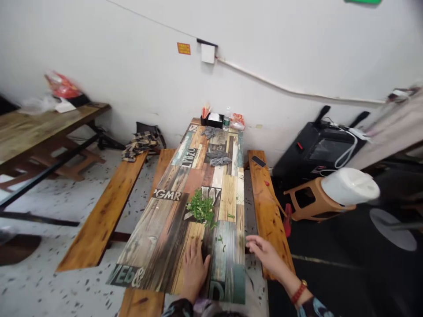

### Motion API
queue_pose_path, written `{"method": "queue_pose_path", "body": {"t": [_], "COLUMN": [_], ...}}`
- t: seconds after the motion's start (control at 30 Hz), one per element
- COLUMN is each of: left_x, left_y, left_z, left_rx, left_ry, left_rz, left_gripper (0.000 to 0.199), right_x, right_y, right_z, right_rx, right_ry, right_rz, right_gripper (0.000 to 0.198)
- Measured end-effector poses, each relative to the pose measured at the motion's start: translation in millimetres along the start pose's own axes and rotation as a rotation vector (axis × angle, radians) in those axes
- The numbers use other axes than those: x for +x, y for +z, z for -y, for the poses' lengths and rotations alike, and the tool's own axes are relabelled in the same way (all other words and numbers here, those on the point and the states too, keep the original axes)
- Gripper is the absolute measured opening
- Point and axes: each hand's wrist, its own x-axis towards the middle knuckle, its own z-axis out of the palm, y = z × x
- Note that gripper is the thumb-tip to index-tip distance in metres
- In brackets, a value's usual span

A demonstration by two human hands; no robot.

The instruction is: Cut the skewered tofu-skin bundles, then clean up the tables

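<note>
My left hand (194, 267) lies palm down on the patterned wooden table (158, 246), fingers stretched out, with nothing visible under it. Just beyond its fingertips is a loose heap of cut greens (201, 207). Something pale pokes out at the heap's left side, too small to name. A few green scraps (220, 239) are scattered to the right of the heap. My right hand (261, 250) is off the table's right edge, over the bench side, with its fingers loosely extended and no object visible in it.
Grey cloths (218, 158) lie farther up the table. A water bottle (226, 119) and a black tissue box (214, 119) stand at the wall end. A phone (258, 161) rests on the right bench (264, 202). A white bucket (350, 187) and a black speaker (317, 149) are at right.
</note>
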Motion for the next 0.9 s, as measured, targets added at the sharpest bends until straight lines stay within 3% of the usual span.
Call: {"method": "queue_pose_path", "body": {"t": [0.13, 0.27, 0.47, 0.6, 0.67, 0.73, 0.83, 0.9], "left_x": [14, 17, 22, 23, 23, 23, 25, 28], "left_y": [28, 56, 57, 58, 60, 61, 60, 58], "left_z": [0, -1, -5, -3, -2, -1, -2, -3], "left_rx": [-0.004, 0.037, 0.154, 0.192, 0.194, 0.198, 0.197, 0.176], "left_ry": [-0.109, -0.133, -0.139, -0.148, -0.157, -0.152, -0.131, -0.116], "left_rz": [-0.149, -0.255, -0.186, -0.152, -0.124, -0.104, -0.099, -0.112], "left_gripper": [0.054, 0.064, 0.077, 0.076, 0.077, 0.078, 0.078, 0.079], "right_x": [109, 252, 469, 565, 583, 573, 506, 442], "right_y": [-9, -24, -30, -18, -8, 1, 14, 22], "right_z": [-2, 7, 80, 109, 104, 86, 46, 20], "right_rx": [-0.178, -0.357, -0.656, -0.843, -0.878, -0.848, -0.720, -0.651], "right_ry": [-0.145, -0.291, -0.685, -0.725, -0.753, -0.785, -0.728, -0.686], "right_rz": [0.072, 0.082, 0.001, 0.120, 0.231, 0.243, 0.033, 0.003], "right_gripper": [0.045, 0.049, 0.065, 0.086, 0.086, 0.073, 0.049, 0.043]}}
